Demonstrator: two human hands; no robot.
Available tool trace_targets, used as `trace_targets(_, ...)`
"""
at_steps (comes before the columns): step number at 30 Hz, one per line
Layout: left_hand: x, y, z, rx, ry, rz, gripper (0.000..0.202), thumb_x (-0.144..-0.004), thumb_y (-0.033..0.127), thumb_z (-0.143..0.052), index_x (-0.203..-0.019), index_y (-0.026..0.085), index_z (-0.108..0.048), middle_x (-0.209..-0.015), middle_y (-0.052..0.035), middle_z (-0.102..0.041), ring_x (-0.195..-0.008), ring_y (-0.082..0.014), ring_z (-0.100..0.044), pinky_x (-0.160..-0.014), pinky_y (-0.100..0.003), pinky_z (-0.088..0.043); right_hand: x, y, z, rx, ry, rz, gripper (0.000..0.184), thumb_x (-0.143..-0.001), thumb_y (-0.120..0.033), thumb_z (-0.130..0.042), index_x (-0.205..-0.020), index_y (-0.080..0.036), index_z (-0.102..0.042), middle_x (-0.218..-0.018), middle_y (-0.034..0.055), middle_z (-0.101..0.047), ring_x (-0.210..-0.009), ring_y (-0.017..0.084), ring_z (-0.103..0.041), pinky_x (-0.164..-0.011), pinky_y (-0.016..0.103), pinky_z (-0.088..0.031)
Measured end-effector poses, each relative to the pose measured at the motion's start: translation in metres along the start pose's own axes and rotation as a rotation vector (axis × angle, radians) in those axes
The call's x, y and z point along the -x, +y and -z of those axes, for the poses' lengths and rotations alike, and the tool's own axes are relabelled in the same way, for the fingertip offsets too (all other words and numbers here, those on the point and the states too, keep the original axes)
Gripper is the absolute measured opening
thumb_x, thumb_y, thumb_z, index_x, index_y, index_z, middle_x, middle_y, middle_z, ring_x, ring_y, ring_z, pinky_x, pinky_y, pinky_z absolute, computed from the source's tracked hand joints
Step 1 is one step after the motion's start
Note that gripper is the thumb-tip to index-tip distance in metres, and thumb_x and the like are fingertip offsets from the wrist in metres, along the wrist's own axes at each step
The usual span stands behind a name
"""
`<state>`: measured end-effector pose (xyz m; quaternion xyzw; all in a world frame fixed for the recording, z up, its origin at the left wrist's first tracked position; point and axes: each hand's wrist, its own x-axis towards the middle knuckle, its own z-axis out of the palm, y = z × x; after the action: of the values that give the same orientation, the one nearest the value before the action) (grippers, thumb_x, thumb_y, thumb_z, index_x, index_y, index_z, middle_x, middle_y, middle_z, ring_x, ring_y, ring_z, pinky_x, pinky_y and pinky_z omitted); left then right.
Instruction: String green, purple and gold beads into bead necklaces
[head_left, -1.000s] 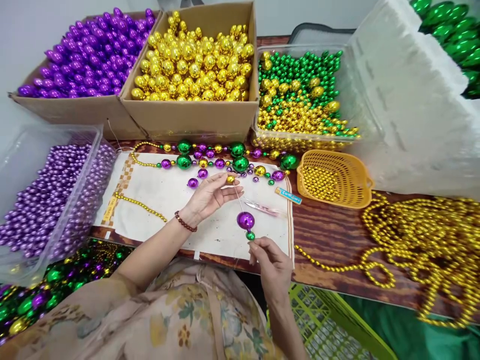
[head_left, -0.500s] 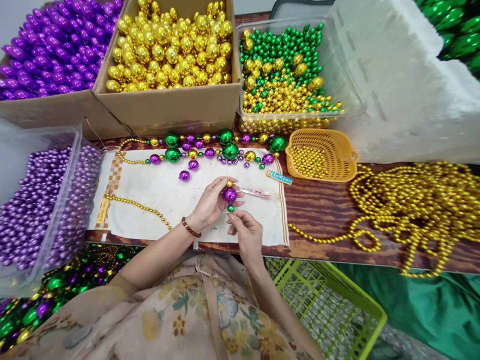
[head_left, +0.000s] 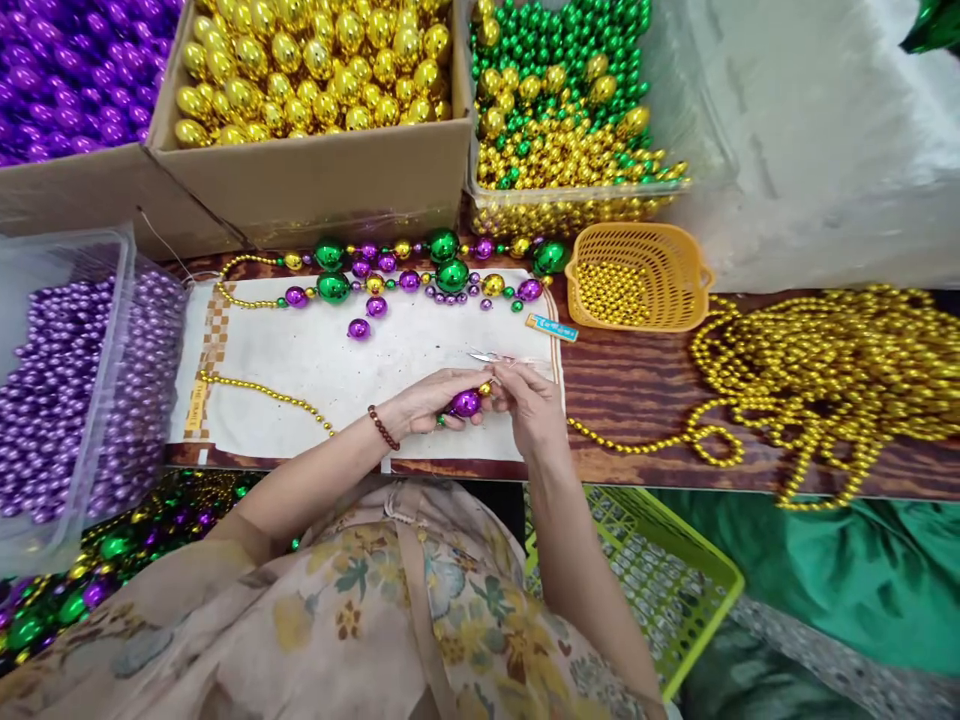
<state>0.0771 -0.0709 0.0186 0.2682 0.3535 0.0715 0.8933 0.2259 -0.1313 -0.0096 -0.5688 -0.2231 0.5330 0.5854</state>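
My left hand [head_left: 427, 402], a dark beaded bracelet on its wrist, is closed around a shiny purple bead [head_left: 466, 403]. A small gold bead [head_left: 484, 389] sits at one end of it and a small green bead [head_left: 441, 421] at the other. My right hand [head_left: 536, 408] pinches at the gold bead's end; what lies between its fingertips is too small to make out. Just behind the fingers, small pointed scissors [head_left: 482, 356] lie on the white cloth [head_left: 300, 345], their handles partly hidden. Along the cloth's far edge runs a bead necklace with large green beads [head_left: 452, 276].
Boxes of purple beads [head_left: 75, 80] and gold beads [head_left: 315, 60] stand behind, beside a clear bin of green and gold ones [head_left: 562, 120]. An orange basket [head_left: 637, 310] and heaped gold bead strands [head_left: 825, 380] are at right. A tub of lilac beads [head_left: 67, 390] stands left.
My right hand has moved from the green bead's end up to the gold bead's end. The beads have tipped from upright to slanting in my left hand. The whole view has shifted.
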Motion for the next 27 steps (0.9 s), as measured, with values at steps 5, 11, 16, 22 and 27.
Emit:
trace_targets(5, 0.003, -0.003, 0.000, 0.000, 0.019, 0.069, 0.029, -0.083, 0.036, -0.074, -0.091, 0.010, -0.065, -0.067, 0.0005, -0.057, -0.045, -0.0060, -0.054, -0.030, -0.012, -0.018, -0.002, 0.003, 0.009, -0.139, 0.172, 0.058, 0.042, -0.071, -0.057, -0.079, -0.076, -0.019, -0.062, -0.079, 0.0005, -0.069, -0.045, 0.006, -0.053, -0.044, 0.021, -0.039)
trace_targets(11, 0.006, -0.001, -0.001, -0.028, 0.004, 0.102, 0.033, -0.081, 0.040, -0.077, -0.089, 0.010, -0.065, -0.065, 0.0004, -0.058, -0.045, -0.0047, -0.052, -0.032, -0.012, -0.017, 0.017, 0.004, 0.010, -0.048, -0.007, 0.016, 0.039, -0.071, -0.051, -0.081, -0.082, -0.019, -0.062, -0.073, 0.0006, -0.068, -0.053, 0.010, -0.057, -0.047, 0.022, -0.040)
trace_targets(16, 0.015, 0.001, 0.006, -0.086, -0.021, 0.133, 0.037, -0.080, 0.044, -0.077, -0.090, 0.009, -0.067, -0.069, -0.0019, -0.061, -0.048, -0.0061, -0.054, -0.032, -0.013, -0.020, 0.020, -0.010, 0.018, -0.127, 0.003, -0.011, 0.048, -0.074, -0.064, -0.075, -0.091, -0.025, -0.053, -0.073, -0.0030, -0.067, -0.051, 0.011, -0.062, -0.044, 0.020, -0.044)
trace_targets(22, 0.028, 0.004, 0.016, -0.193, -0.067, 0.117, 0.042, -0.080, 0.050, -0.076, -0.094, 0.011, -0.069, -0.071, -0.0028, -0.061, -0.050, -0.0070, -0.055, -0.034, -0.014, -0.023, 0.031, -0.021, 0.017, -0.002, 0.012, 0.062, 0.047, -0.071, -0.060, -0.081, -0.087, -0.020, -0.063, -0.082, 0.0029, -0.071, -0.058, 0.013, -0.065, -0.049, 0.024, -0.052)
trace_targets(27, 0.058, 0.019, 0.037, -0.488, -0.040, 0.034, 0.033, -0.083, 0.048, -0.071, -0.087, 0.015, -0.073, -0.072, -0.0058, -0.064, -0.052, -0.0086, -0.056, -0.035, -0.017, -0.023, 0.037, -0.046, 0.051, -0.090, 0.212, 0.280, 0.040, -0.073, -0.055, -0.082, -0.080, -0.023, -0.059, -0.055, -0.0050, -0.055, -0.043, 0.008, -0.050, -0.043, 0.022, -0.033)
